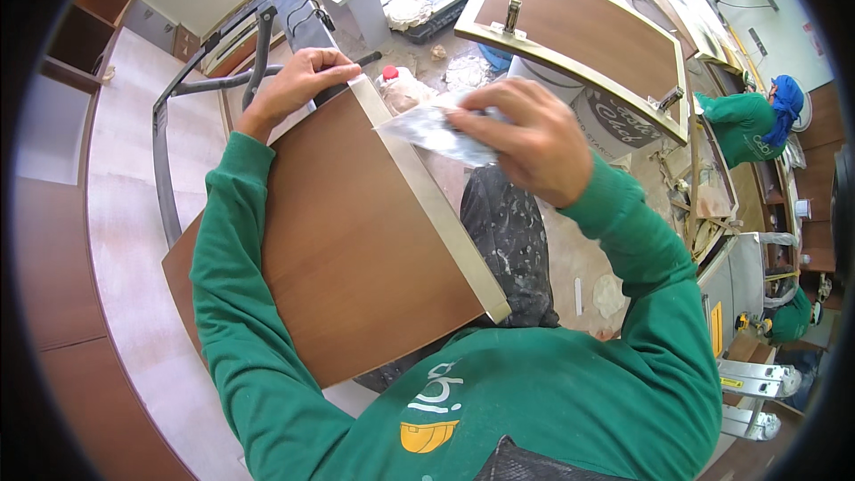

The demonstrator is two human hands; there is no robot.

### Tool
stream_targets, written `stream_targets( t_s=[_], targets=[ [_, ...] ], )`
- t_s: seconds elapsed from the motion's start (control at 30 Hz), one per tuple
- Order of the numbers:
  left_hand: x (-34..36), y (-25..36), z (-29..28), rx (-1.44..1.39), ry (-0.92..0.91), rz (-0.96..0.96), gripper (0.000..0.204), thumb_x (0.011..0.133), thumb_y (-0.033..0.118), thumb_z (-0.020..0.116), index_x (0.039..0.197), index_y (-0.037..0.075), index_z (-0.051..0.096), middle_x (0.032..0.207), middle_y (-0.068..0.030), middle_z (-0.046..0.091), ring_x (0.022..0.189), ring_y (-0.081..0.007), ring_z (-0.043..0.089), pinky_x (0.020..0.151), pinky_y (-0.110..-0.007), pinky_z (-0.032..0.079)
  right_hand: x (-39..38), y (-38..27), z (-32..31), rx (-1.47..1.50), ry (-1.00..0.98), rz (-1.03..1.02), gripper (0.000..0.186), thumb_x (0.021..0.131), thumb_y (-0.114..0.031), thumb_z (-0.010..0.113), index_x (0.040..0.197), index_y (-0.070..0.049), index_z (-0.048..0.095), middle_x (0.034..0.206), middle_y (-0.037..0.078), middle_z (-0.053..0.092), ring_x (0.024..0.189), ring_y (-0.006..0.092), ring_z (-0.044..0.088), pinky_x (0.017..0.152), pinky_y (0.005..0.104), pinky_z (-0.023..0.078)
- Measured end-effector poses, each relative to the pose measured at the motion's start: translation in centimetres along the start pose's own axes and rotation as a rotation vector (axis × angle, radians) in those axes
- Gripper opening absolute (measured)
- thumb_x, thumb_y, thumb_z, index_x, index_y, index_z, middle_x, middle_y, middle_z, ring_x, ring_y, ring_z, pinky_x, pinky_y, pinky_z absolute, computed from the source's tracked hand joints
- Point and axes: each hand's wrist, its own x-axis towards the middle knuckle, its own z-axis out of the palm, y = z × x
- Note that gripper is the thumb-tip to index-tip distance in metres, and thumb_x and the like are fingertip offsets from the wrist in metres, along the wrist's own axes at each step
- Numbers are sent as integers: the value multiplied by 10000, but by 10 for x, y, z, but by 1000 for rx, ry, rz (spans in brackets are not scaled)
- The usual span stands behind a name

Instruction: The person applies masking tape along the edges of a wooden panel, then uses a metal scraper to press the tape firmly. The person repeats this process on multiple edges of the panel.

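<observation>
above dusty floor (570, 249), gripping flat brown wooden panel (356, 223) with left hand (301, 85), upper left, pinching blurred silvery sheet (436, 132) in right hand (539, 138), probably finishing pale edging (431, 209); next likely needing steadiness.

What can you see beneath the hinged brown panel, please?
Below the hinged panel, a pale container with dark markings shows; the panel hides its top and any contents.

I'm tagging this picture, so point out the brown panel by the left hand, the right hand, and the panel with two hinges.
Brown panel (365, 240): head view, middle of its broad face.
Right hand (541, 141): head view, back of the hand.
Hinged panel (583, 22): head view, its brown face.
</observation>
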Motion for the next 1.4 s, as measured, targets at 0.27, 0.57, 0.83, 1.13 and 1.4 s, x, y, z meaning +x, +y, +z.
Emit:
stream_targets(
  t_s=[0.27, 0.57, 0.83, 1.13, 1.4],
  targets=[
    [-4, 12, 12, -48, 20, 19, 271, 1013, 290, 735, 928, 37, 686, 848, 62, 588, 805, -34, 489, 697, -228, 409, 39, 7, 60, -182, -47, -179, 367, 864, -155, 680, 1218, -79, 738, 1149, 35, 664, 1161, 227, 629, 971, 386, 543],
    [-6, 6, 15, -103, 14, 46, 255, 1034, 274, 706, 957, 33, 677, 866, 52, 587, 819, -48, 489, 714, -238, 419, 46, 6, 72, -180, -133, -159, 469, 829, -114, 692, 1295, -67, 710, 1215, 56, 654, 1116, 226, 638, 930, 369, 548],
    [-5, 6, 16, -77, 17, 84, 264, 1046, 276, 694, 963, 26, 679, 869, 43, 601, 828, -52, 502, 725, -235, 427, 49, 4, 74, -217, -165, -145, 464, 827, -111, 693, 1288, -60, 719, 1206, 55, 652, 1109, 223, 636, 926, 364, 546],
    [-6, 12, 21, -223, 96, 138, 285, 1014, 288, 718, 1118, 23, 730, 1063, -21, 686, 973, -89, 595, 894, -254, 485, 48, 9, 64, -244, -55, -169, 397, 819, -140, 702, 1208, -74, 743, 1136, 26, 653, 1104, 204, 635, 946, 358, 543],
    [-7, 22, 19, -292, -23, 259, 329, 917, 156, 788, 1213, 18, 747, 1258, -44, 663, 1106, -126, 616, 992, -287, 487, 50, 13, 58, -213, 68, -153, 372, 818, -139, 713, 1187, -99, 736, 1183, 27, 652, 1146, 215, 630, 1005, 382, 522]
  ],
)
